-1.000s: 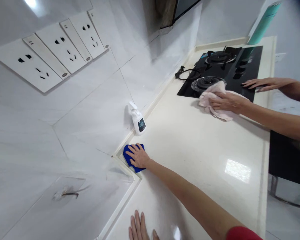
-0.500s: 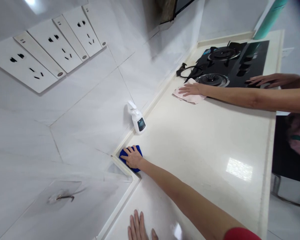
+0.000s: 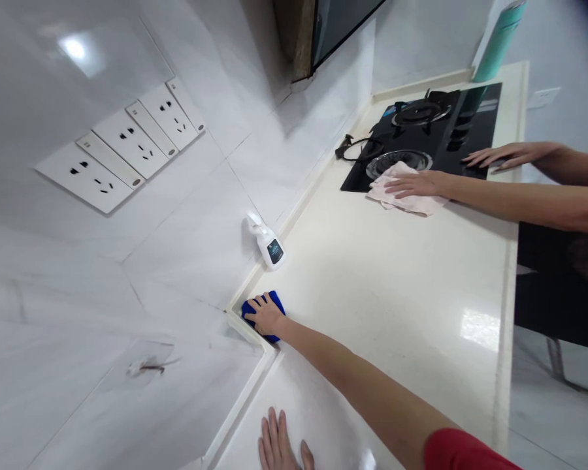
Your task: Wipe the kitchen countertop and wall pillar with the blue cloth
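Blue cloth (image 3: 276,301) lies in a corner of the table (image 3: 372,274), right up against the low edge where the table meets the white wall (image 3: 176,261). Your right hand (image 3: 265,314) is flat on top of it with the fingers spread, pressing it down, and bits of blue poke out around your hand. Your red sleeve (image 3: 465,454) shows at the bottom of your view. Your left hand (image 3: 279,440) is open and flat on the table, holding nothing, and it is well apart from the cloth.

Near the blue cloth, a white spray bottle (image 3: 269,247) with a dark label sits by the wall, not touching your hand. White power sockets (image 3: 127,143) are on the wall.

Farther along the table is a black gas stove (image 3: 421,137) with two burners. Another person reaches in from the side. That person's nearer hand (image 3: 414,185) rests on a pink cloth (image 3: 406,202) at the stove's edge. That person's other hand (image 3: 504,155) is open, with its fingertips on the black stove top. A green bottle (image 3: 500,32) stands past the stove.
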Demonstrator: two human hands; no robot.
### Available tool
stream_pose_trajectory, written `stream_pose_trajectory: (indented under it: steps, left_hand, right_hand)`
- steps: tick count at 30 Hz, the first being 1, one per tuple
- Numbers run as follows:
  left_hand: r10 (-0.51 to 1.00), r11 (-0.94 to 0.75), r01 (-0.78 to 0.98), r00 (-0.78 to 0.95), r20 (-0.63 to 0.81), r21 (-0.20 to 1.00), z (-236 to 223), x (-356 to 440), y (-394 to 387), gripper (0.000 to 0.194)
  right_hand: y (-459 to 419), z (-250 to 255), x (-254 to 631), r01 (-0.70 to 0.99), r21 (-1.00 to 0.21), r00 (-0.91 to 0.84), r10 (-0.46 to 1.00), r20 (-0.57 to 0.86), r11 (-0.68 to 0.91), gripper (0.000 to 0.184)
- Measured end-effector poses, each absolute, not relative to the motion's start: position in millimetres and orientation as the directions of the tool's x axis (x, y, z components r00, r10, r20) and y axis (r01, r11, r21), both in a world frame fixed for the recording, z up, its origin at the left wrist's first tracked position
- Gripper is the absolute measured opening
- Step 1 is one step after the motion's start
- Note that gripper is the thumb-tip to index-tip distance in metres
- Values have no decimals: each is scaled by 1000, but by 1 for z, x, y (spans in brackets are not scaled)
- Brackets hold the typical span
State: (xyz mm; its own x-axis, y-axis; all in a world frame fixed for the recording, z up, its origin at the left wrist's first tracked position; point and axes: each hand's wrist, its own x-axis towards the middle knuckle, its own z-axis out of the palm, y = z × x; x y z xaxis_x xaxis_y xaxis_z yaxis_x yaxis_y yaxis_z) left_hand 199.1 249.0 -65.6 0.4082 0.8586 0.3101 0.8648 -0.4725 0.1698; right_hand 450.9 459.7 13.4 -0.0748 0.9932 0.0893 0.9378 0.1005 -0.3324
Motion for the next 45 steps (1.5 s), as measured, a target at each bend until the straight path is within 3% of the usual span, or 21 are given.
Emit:
stream_pose_trajectory:
  steps: [10, 16, 20, 23, 29, 36, 41, 45]
  left_hand:
    - [873, -486, 854, 463, 154, 186, -37, 198, 248, 59]
    - [876, -482, 846, 459, 148, 229, -28, 201, 244, 57]
    - [865, -500, 829, 466, 185, 250, -23, 204, 242, 58]
    - [857, -516, 805, 478, 194, 293, -22, 205, 243, 57]
    - [872, -480, 735, 456, 175, 478, -19, 204, 240, 58]
    - [887, -303, 636, 460, -33, 709, -8, 172, 206, 49]
    - [865, -244, 486, 500, -38, 839, -22, 121, 161, 47]
    - [926, -17, 382, 355, -130, 924, -28, 102, 136, 49]
  right_hand:
    - [351, -4, 476, 887, -370, -191, 949, 250, 276, 44]
    - [247, -17, 475, 838, -437, -204, 930, 307, 328, 47]
    - [160, -22, 478, 873, -394, -171, 936, 307, 289, 59]
    - [111, -27, 501, 938, -303, -72, 951, 300, 167, 66]
    - [86, -38, 538, 921, -114, 387, 852, 353, -371, 51]
    - [108, -36, 494, 823, -57, 547, 762, 347, -564, 50]
    - [123, -37, 403, 888, -188, 461, 814, 354, -420, 53]
    - [122, -37, 326, 929, -331, 289, 883, 371, -166, 55]
